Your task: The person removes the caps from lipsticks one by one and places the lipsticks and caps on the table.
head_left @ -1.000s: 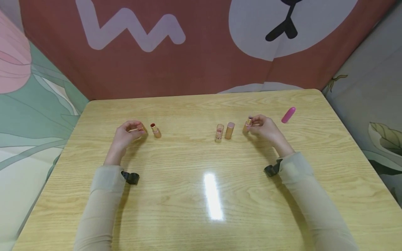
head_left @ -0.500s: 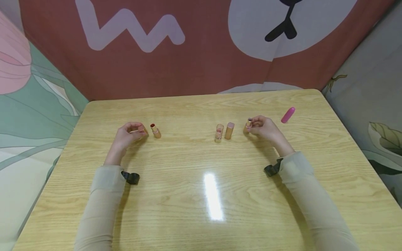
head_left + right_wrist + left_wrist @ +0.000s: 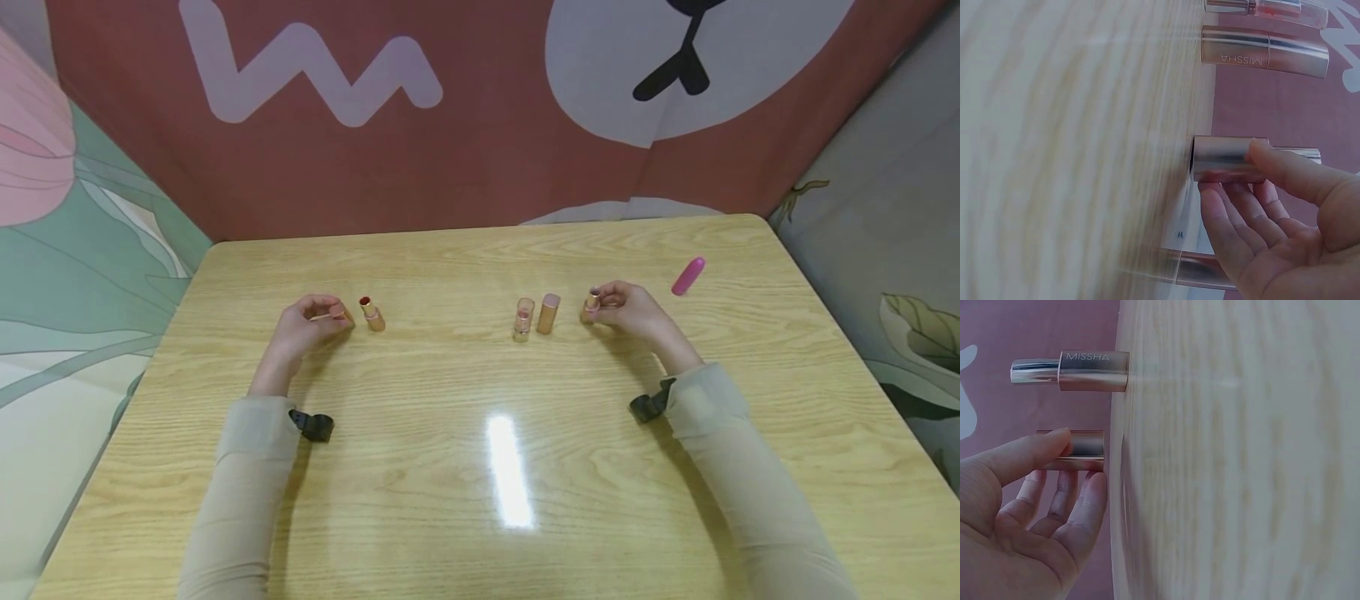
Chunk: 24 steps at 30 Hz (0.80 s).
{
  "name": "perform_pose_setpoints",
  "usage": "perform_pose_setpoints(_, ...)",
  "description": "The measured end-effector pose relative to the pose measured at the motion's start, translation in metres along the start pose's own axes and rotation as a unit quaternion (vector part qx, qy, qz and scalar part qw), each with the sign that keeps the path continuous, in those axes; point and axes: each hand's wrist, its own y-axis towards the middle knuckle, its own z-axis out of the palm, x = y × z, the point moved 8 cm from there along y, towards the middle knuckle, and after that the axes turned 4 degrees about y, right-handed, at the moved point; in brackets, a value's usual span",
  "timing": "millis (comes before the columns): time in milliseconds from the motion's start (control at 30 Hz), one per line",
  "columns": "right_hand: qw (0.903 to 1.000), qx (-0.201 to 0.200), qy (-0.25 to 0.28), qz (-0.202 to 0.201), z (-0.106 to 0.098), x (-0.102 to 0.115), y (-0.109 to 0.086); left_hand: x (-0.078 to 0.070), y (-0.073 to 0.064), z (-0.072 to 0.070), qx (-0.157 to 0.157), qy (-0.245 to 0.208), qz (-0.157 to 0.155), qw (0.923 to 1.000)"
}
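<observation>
In the head view my left hand (image 3: pixel 307 333) pinches a short copper lipstick cap (image 3: pixel 1088 450) between thumb and fingers, just at the table surface. Beside it stands an uncapped lipstick (image 3: pixel 372 314) with a red tip; its base reads MISSHA in the left wrist view. On the right, my right hand (image 3: pixel 633 317) grips another uncapped lipstick (image 3: pixel 1229 158) by its base, upright, with its metal neck sticking out past the thumb. Its bottom end is at or very near the table. Left of that hand stand a capped copper lipstick (image 3: pixel 548 313) and a clear-capped lipstick (image 3: pixel 523 319).
A magenta tube (image 3: pixel 687 276) is at the back right, beyond my right hand. The wooden table (image 3: pixel 420 433) reaches back to a red printed cloth (image 3: pixel 480 167). Patterned fabric hangs at both sides.
Both hands have sunk slightly, the right one bringing its lipstick down to or nearly to the table, the left one lowering the cap. The other lipsticks have not moved.
</observation>
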Motion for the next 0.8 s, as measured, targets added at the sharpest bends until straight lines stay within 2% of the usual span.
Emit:
perform_pose_setpoints(400, 0.9998, 0.011, -0.008, 0.011, 0.0026, -0.0015, 0.0002, 0.0019, 0.0006, 0.0023, 0.017, -0.01, -0.001, 0.9998)
perform_pose_setpoints(800, 0.9997, 0.018, -0.007, 0.018, 0.0023, -0.003, 0.0018, 0.0038, 0.0011, 0.0056, 0.033, -0.011, -0.018, 0.9992)
